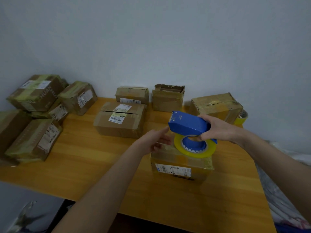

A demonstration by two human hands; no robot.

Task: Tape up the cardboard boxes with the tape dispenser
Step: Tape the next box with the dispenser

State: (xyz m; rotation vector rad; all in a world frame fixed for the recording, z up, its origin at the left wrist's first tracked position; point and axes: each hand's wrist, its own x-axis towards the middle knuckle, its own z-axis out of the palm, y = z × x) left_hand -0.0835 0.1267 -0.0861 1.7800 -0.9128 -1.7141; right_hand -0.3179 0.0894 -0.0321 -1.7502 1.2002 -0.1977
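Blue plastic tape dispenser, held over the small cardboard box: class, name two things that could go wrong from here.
1. The left hand reaches to the front end of the blue plastic tape dispenser, where a cutter likely sits; fingers might get nicked.
2. Neither hand plainly pins the small cardboard box, so it may slide as tape pulls.

the top cardboard box (pixel 36 92) of the stack at my far left has pale capitals printed along its side: "huan", then "hu" where the next word runs past the edge. my blue tape dispenser (pixel 188 125) bears a small raised mark near its front end, too blurred to read. the shipping label (pixel 117 117) on the middle box and the label (pixel 173 170) on the box nearest me show barcodes and fine print, none legible.
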